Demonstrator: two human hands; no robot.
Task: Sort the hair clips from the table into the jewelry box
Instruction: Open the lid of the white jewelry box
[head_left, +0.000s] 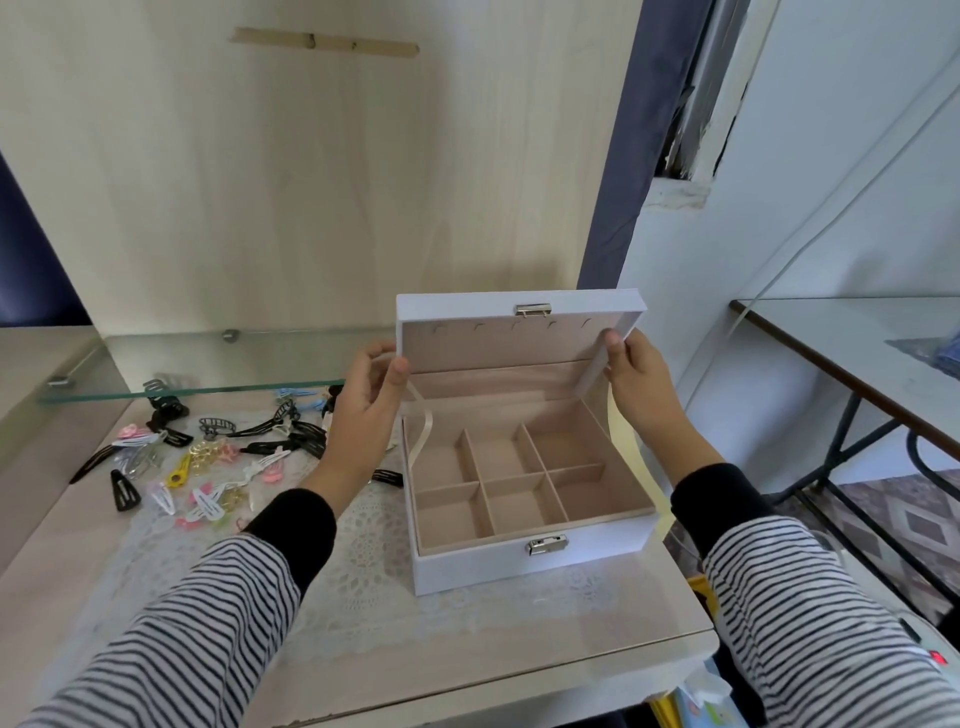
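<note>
The left hand (366, 410) and right hand (641, 387) each grip a side of the raised lid (498, 348) — released carelessly, it could slam shut on the box (530, 569) between them, hair clips (208, 457) lying left of the left hand.

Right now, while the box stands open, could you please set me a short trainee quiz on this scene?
1. True or false: the jewelry box already holds hair clips.
2. What do the left hand and right hand grip? A) lid B) latch C) ribbon
3. Fill in: seen by the person, the clips lie on the table to the box's ____.
Key: 1 false; 2 A; 3 left.
</note>
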